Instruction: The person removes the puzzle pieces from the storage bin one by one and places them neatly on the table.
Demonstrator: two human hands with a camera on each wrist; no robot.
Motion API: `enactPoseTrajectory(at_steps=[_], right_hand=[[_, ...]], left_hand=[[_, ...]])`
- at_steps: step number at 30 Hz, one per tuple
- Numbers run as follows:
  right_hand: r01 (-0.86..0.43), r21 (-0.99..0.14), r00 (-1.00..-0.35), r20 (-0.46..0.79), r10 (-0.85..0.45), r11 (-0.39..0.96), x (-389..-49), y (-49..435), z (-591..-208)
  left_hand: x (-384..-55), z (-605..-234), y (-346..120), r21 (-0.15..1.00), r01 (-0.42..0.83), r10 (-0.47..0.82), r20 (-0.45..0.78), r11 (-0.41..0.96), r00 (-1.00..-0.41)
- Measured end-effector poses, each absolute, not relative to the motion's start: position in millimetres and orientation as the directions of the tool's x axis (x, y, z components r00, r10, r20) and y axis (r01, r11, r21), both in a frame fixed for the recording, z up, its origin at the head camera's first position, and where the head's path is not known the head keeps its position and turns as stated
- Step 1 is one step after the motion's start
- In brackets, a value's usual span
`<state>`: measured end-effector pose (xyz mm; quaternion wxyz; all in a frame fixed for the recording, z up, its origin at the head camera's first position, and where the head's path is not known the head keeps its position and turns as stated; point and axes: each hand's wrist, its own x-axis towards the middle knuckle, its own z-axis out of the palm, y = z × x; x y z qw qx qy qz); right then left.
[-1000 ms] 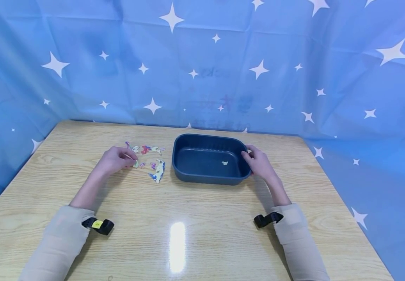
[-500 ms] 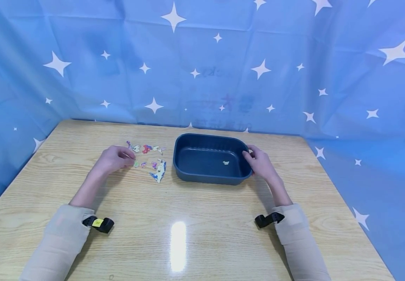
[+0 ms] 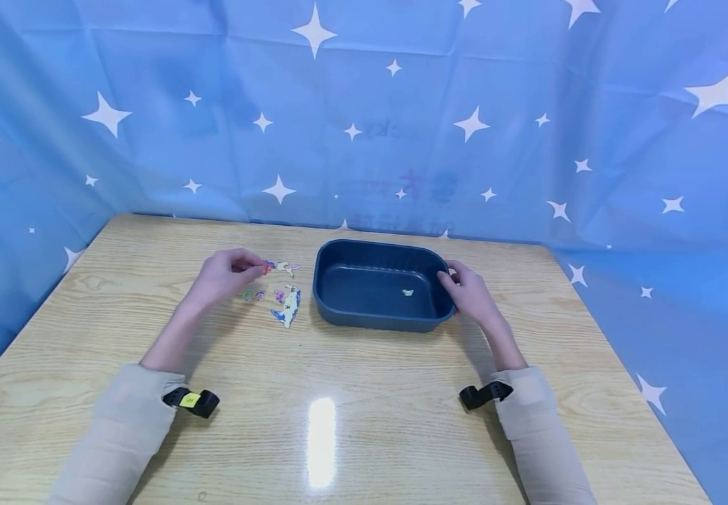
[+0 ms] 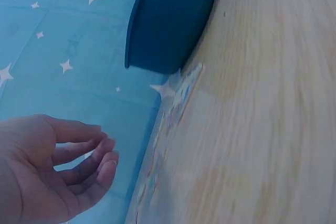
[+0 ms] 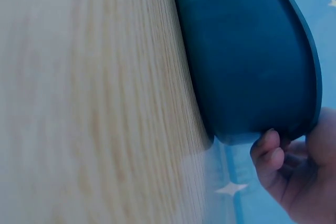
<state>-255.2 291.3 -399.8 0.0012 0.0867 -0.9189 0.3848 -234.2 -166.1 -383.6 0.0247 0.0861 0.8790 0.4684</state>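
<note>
My left hand [image 3: 230,272] is above the far-left table, fingers loosely curled. In the head view its fingertips overlap a small red flat cut-out piece [image 3: 267,267]; the left wrist view [image 4: 63,169] shows nothing between finger and thumb. Close by lie a pale piece [image 3: 285,267], a green piece [image 3: 248,294], small pink-purple pieces [image 3: 279,296] and a larger white-and-blue piece [image 3: 288,306]. My right hand [image 3: 468,291] grips the right end of a dark blue rectangular plastic bin [image 3: 370,322], thumb over the rim and fingers outside. Inside the bin is one small pale piece [image 3: 407,292].
Everything stands on a light wooden table [image 3: 263,421]. Behind and beside it hangs a blue curtain [image 3: 225,126] with white stars. A black wrist camera [image 3: 193,401] is strapped over the left sleeve, another black camera [image 3: 484,394] over the right.
My left hand has moved from beside the green piece, right and away from me to the red piece, now covering the pieces left of it. The right hand keeps its grip.
</note>
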Motion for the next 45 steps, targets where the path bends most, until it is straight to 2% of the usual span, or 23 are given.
enactPoseTrajectory(at_steps=[11,27,45], right_hand=[[-0.162,-0.708,-0.985,0.077,-0.153,0.688,-255.0,291.5,-398.7],[-0.165,-0.711,-0.984,0.071,-0.163,0.684,-256.1,291.0,-398.9],[-0.154,-0.712,-0.986,0.064,-0.155,0.685,-254.3,290.7,-398.9]], left_hand=[[-240.0,-377.6,-130.0,0.872,0.21,0.229,0.117,0.442,-0.966],[-242.0,-376.3,-58.7,0.891,0.364,0.365,0.254,0.271,-0.896],[-253.8,-387.4,6.2,0.879,0.384,0.425,0.244,0.282,-0.872]])
